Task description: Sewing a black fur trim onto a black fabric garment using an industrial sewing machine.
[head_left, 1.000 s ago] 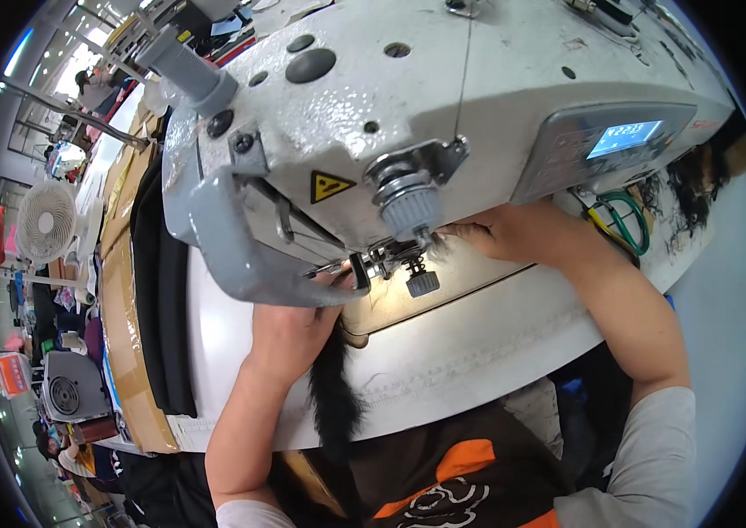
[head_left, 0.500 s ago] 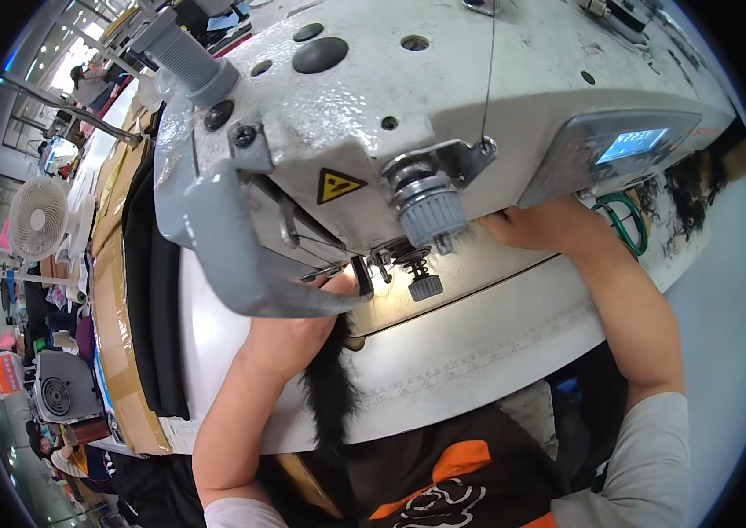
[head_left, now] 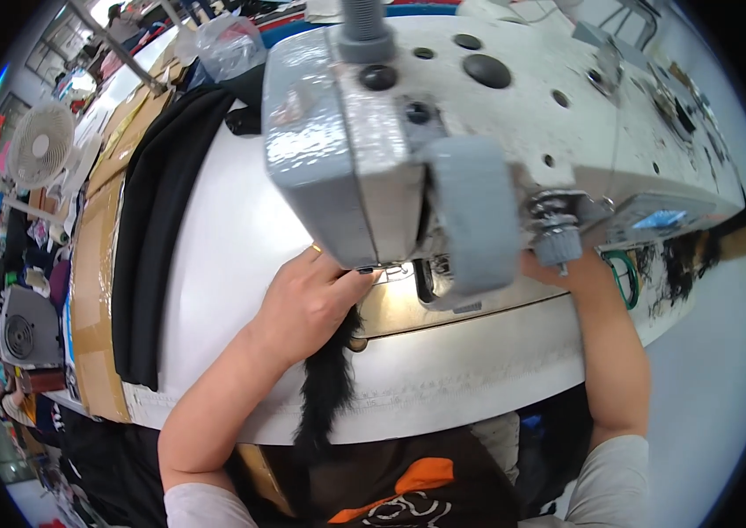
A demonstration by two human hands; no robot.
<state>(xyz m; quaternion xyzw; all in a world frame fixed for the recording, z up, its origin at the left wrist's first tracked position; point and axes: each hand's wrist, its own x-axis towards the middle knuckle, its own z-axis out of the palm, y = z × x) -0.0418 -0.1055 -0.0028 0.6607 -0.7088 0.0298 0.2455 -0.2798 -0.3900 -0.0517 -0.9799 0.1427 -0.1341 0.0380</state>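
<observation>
A white and grey sewing machine (head_left: 487,114) stands before me, its lamp lighting the metal plate (head_left: 399,299) under the head. Left of the needle area, my left hand (head_left: 307,304) is closed, thumb and fingers pinching a strip of black fur (head_left: 327,387). The strip hangs from that hand over the table's front edge toward my lap. My right hand (head_left: 558,271) is under the machine's arm, behind the grey tension knob (head_left: 559,247); its fingers are hidden. The grey curved guard (head_left: 476,216) covers part of the needle area.
Folded black cloth (head_left: 149,264) lies along the table's left side, beside taped cardboard (head_left: 96,308). Green-handled scissors (head_left: 626,280) and black fluff (head_left: 676,268) lie right of my right forearm. A clear plastic bag (head_left: 228,44) sits at the far left, and a white fan (head_left: 41,145) stands beyond.
My view has shifted, so the machine sits farther right and shows more of its left end. More of my left hand shows, its thumb now visible beside the needle area.
</observation>
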